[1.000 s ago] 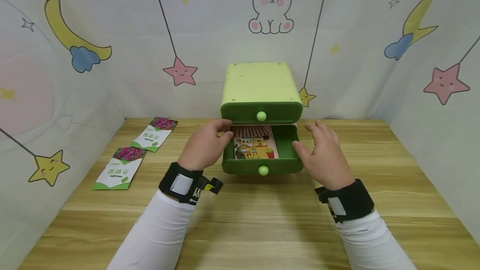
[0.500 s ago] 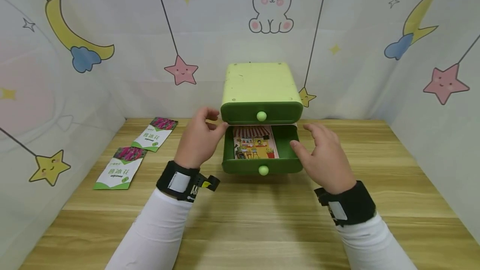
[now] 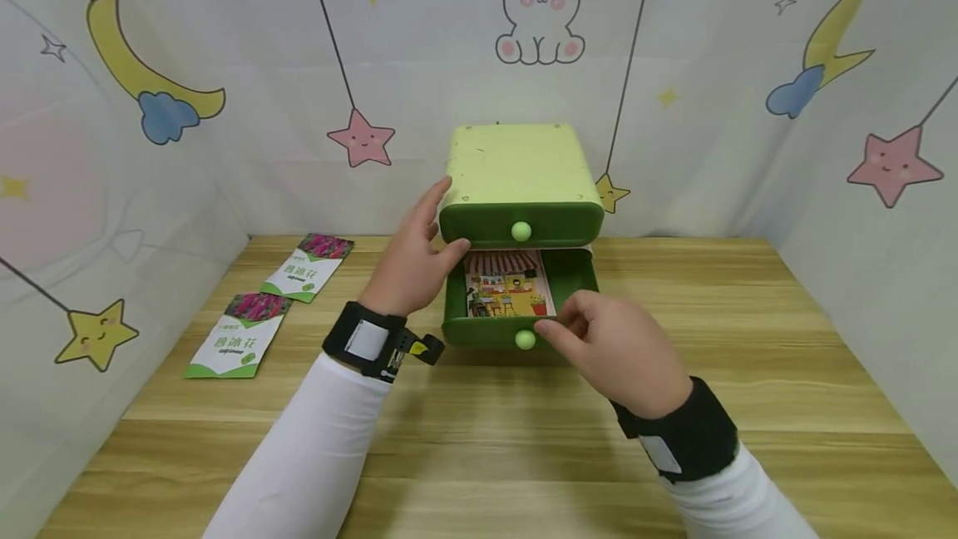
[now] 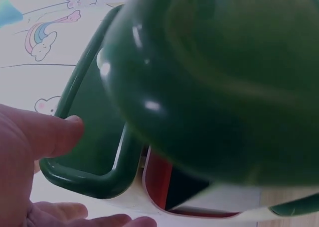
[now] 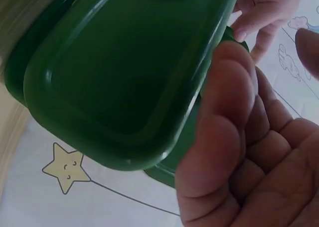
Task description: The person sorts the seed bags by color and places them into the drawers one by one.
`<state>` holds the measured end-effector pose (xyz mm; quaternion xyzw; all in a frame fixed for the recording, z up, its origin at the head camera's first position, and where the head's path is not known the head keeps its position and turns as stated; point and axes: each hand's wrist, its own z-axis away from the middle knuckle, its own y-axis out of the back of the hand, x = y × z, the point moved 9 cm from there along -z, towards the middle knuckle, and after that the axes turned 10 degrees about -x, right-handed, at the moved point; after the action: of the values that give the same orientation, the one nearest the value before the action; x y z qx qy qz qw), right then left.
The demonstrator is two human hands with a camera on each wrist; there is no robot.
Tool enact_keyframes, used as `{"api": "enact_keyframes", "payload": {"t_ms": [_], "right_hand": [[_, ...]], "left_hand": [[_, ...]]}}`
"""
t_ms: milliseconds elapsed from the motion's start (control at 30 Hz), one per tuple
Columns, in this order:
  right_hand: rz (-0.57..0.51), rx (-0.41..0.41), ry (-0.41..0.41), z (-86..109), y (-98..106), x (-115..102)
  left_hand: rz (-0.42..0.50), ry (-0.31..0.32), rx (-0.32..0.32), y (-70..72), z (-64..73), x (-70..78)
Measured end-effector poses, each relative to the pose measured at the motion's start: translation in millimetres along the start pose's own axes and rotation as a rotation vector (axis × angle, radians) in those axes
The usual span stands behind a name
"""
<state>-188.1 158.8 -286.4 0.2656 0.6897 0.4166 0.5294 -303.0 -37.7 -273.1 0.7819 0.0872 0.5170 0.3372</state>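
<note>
A small two-drawer cabinet (image 3: pixel 524 163) with a pale yellow-green shell stands at the table's back. Its upper drawer (image 3: pixel 479 227) is in; the lower drawer (image 3: pixel 482 333) is pulled out, with an illustrated shop-scene card (image 3: pixel 509 294) lying inside. My left hand (image 3: pixel 407 266) is at the cabinet's left front corner, thumb on the upper drawer's face and fingers straight along the side. Over the lower drawer's right front corner is my right hand (image 3: pixel 632 349), thumb tip beside the round knob (image 3: pixel 525 339). In the right wrist view its bent fingers (image 5: pixel 217 137) are by the drawer rim, thumb apart.
Two flower seed packets, one nearer (image 3: pixel 238 338) and one farther (image 3: pixel 307 269), lie on the wooden table (image 3: pixel 479 456) at the left. A white cloth (image 3: pixel 419 48) printed with stars, moons and a rabbit hangs behind and at both sides.
My right hand has moved from the drawer's right side to its front corner, and its fingers have bent. My left hand's fingers have straightened up along the cabinet side. The drawers stay put.
</note>
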Motion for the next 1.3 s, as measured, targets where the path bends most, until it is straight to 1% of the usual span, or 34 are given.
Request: {"api": "enact_keyframes", "payload": {"t_ms": [133, 200, 333, 433, 567, 667, 733, 833, 967, 1300], "right_hand": [[0.035, -0.055, -0.020, -1.9, -10.2, -1.8], [0.050, -0.083, -0.034, -2.9, -15.7, -1.7], [0.086, -0.116, -0.039, -5.1, -25.5, -1.7], [0.122, -0.115, -0.035, -6.7, -31.4, -1.3], [0.176, -0.125, -0.047, -9.1, -39.6, -0.4], [0.213, -0.118, -0.047, -11.0, -43.5, -1.6], [0.230, -0.098, -0.037, -11.9, -44.3, -3.2], [0.238, -0.067, -0.032, -12.6, -44.6, -3.9], [0.254, -0.045, -0.036, -14.0, -45.4, -2.8], [0.253, -0.017, -0.039, -17.1, -46.5, -1.9]], "left_hand": [[-0.010, -0.042, -0.018, -4.0, -6.3, 2.8], [-0.027, -0.051, -0.019, -4.8, -8.1, 3.1], [-0.050, -0.045, -0.007, -4.5, -9.0, 1.4], [-0.036, -0.032, -0.005, -4.7, -8.7, -0.3], [0.002, -0.033, -0.013, -5.7, -8.6, -1.4], [0.008, -0.036, -0.013, -5.5, -8.5, -1.6], [0.006, -0.039, -0.011, -5.2, -8.5, -1.5], [0.005, -0.044, -0.011, -5.0, -8.3, -0.8], [0.015, -0.042, -0.006, -4.3, -7.7, -0.1], [0.018, -0.032, 0.018, -1.7, -7.1, -0.5]]}}
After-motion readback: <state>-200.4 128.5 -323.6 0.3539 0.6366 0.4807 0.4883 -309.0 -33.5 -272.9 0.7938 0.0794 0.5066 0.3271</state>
